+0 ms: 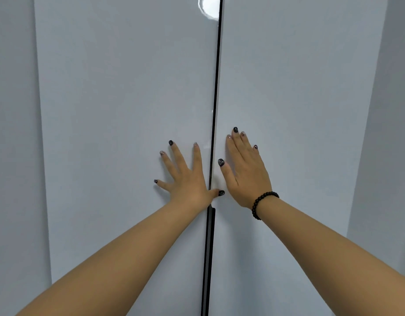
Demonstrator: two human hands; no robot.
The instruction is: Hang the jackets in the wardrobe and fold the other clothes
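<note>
Two glossy pale grey wardrobe doors fill the view, shut, with a thin dark gap [216, 87] running down between them. My left hand [187, 179] lies flat with spread fingers on the left door [117, 110], its thumb reaching across the gap. My right hand [247, 169], with a black bead bracelet [262, 205] at the wrist, presses flat on the right door [299, 99] just beside the gap. No jackets or other clothes are in view.
A dark recessed handle strip [211, 236] runs along the gap below my hands. Further grey panels stand at the far left [12, 156] and far right [388, 133]. A ceiling light reflects at the top [209, 6].
</note>
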